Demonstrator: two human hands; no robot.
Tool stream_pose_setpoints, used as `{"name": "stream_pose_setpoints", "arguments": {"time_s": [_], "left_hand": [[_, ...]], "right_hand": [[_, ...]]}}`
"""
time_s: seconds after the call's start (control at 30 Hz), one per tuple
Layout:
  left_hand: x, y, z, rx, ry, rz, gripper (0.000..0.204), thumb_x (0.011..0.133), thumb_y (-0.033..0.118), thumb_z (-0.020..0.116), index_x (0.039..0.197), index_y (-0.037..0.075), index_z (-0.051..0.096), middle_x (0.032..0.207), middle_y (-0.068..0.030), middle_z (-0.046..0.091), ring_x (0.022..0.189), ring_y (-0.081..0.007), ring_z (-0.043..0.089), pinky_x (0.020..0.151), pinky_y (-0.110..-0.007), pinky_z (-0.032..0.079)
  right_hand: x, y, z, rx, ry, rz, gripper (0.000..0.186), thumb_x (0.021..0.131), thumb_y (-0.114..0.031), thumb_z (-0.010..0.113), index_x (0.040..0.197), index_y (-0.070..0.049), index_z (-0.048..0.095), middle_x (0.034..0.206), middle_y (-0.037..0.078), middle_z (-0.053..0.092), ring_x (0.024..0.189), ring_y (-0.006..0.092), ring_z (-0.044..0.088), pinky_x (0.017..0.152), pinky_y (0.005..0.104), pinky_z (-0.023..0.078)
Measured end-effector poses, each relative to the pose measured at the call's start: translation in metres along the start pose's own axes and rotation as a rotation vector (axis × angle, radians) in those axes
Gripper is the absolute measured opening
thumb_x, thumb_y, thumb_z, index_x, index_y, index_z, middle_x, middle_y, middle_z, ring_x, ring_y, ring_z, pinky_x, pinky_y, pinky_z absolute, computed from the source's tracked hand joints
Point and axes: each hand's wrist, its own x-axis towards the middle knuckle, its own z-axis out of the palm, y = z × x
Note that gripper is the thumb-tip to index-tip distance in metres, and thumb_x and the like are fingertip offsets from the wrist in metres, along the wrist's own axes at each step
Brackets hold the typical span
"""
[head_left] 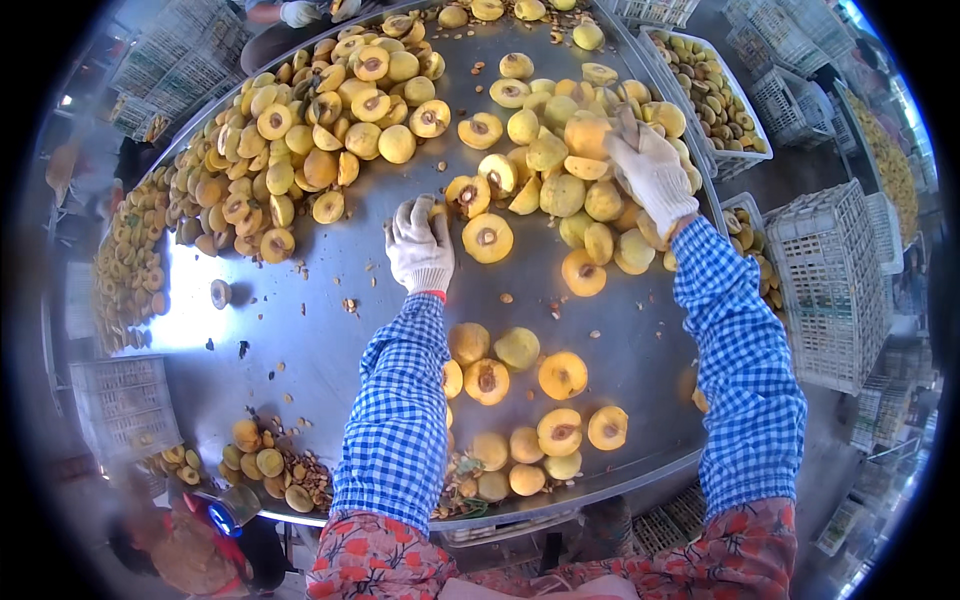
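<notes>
My left hand (pixel 418 246), in a white knit glove, is closed at the middle of the metal table. Its fingers curl over a yellow peach half (pixel 438 212), mostly hidden beneath them. Just right of it lie cut peach halves (pixel 488 238), pits showing in some. My right hand (pixel 652 172), gloved too, reaches over the right-hand heap of peaches (pixel 563 195). Its fingers are stretched out and a little blurred, touching or close beside a large orange-yellow peach (pixel 587 134). I cannot see anything gripped in it.
A large heap of peach halves (pixel 300 150) covers the table's far left. More halves (pixel 560 432) lie near the front edge, with loose pits (pixel 308 475) at front left. White crates (pixel 828 285) stand right of the table (pixel 310 355). Another person's gloved hand (pixel 300 13) shows at the far edge.
</notes>
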Motion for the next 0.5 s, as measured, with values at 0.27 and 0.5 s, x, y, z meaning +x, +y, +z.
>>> {"name": "stream_pose_setpoints", "arguments": {"time_s": [0.27,0.5], "left_hand": [[0.006,-0.001,-0.006,0.048,-0.111,-0.06,0.036,0.084,0.017,0.065,0.118,0.016,0.052,0.114,-0.013,0.056,0.105,-0.0345,0.059,0.098,-0.054,0.044],[0.014,-0.004,-0.005,0.013,-0.142,-0.07,0.041,0.082,0.014,0.063,0.122,0.014,0.052,0.116,-0.0131,0.057,0.104,-0.0352,0.059,0.096,-0.054,0.045]], "right_hand": [[0.128,-0.042,0.051,-0.483,-0.007,-0.25,0.037,0.09,-0.038,0.056,0.096,-0.003,0.066,0.096,0.019,0.067,0.09,0.037,0.066,0.082,0.0459,0.052],[0.151,-0.102,0.2,-0.491,-0.489,-0.598,0.037,0.093,-0.04,0.058,0.125,-0.022,0.061,0.131,0.007,0.054,0.109,0.0288,0.063,0.095,0.0394,0.05]]}}
